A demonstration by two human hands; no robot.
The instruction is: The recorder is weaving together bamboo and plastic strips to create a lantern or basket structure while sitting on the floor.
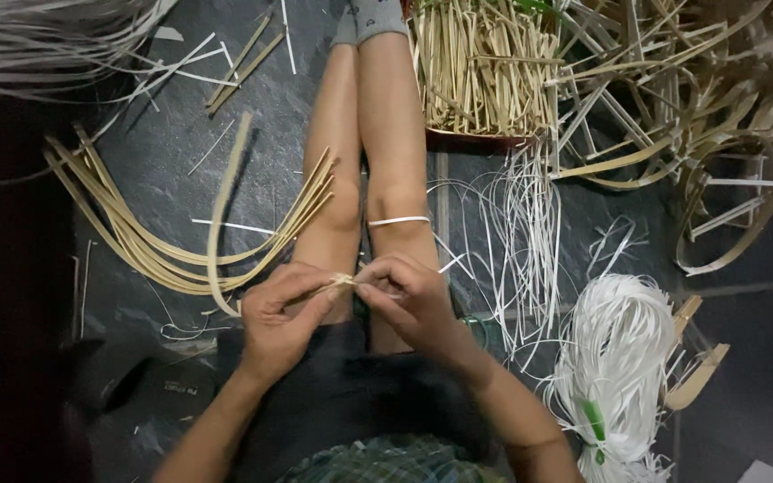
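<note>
A bundle of curved bamboo strips [172,255] has its gathered ends pinched at the centre of the frame, just above the person's lap, while the rest of it sweeps out in a long loop to the left over the dark floor [163,152]. The left hand [281,315] closes around those ends from below, thumb and fingers pressed on them; the right hand [409,300] meets it fingertip to fingertip, pinching a thin white strip [447,264] at the same spot — the two hands are touching. Just above them a white band [397,220] lies across the person's outstretched legs [369,152], which run up the middle of the frame. To the upper right of centre, a tray of straight bamboo sticks [476,72] stands beside the legs, and further right lies a tangle of bent bamboo frames [700,116]. Loose white strips [521,241] trail down the floor right of the knees, and a thick coil of white strips [615,367] sits at the lower right. More pale strips [38,45] fan out at the upper left.
</note>
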